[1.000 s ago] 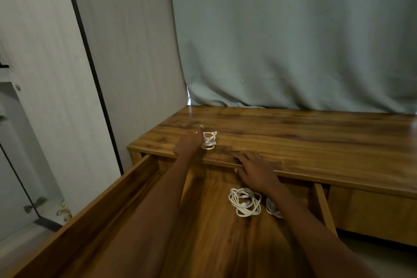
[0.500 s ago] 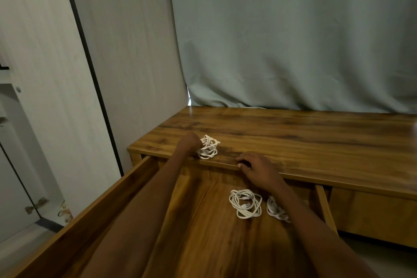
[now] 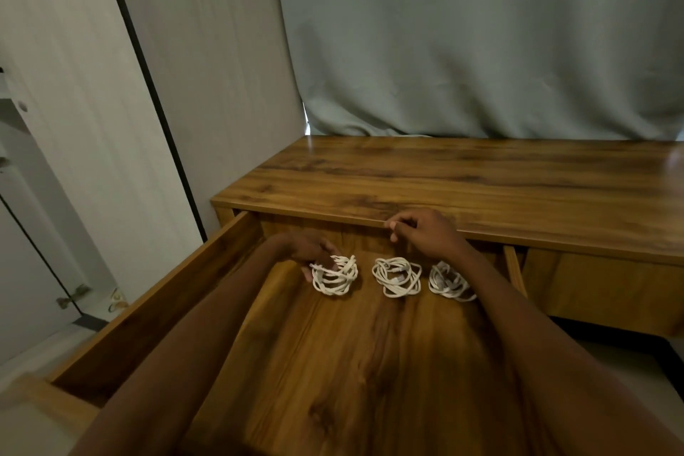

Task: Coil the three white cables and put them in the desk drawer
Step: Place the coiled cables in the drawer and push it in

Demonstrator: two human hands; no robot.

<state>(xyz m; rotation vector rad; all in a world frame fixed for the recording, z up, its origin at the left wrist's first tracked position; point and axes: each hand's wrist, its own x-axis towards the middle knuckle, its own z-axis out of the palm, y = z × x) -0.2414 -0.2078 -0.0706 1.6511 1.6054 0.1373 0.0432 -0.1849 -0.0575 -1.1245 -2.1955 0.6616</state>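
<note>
The left coil [image 3: 335,276] sits at the back of the open drawer [image 3: 155,311], its white loops bunched in a loose, slightly tall bundle. The left hand [image 3: 312,252] is at its left edge, fingers curled against the outer loops; whether they pinch the strands or only rest on them cannot be told from this view. Just beside it to the right lies the middle coil [image 3: 396,277], flatter and free of any hand, and next in the row the right coil [image 3: 449,282], partly covered by the right forearm.

The cable looks thin, light and limp, with just enough spring that a released bundle may relax and spread. It is likely smooth, so a single strand would slip through the fingers. The safer hold is across several loops at once, squeezed together at one side of the ring.

The right hand [image 3: 422,235] hovers above the drawer near the front edge of the desk top [image 3: 481,189], fingers loosely curled and holding nothing. Behind the desk hangs a grey-green curtain [image 3: 481,37], with pale cabinet doors [image 3: 92,104] to the left.
</note>
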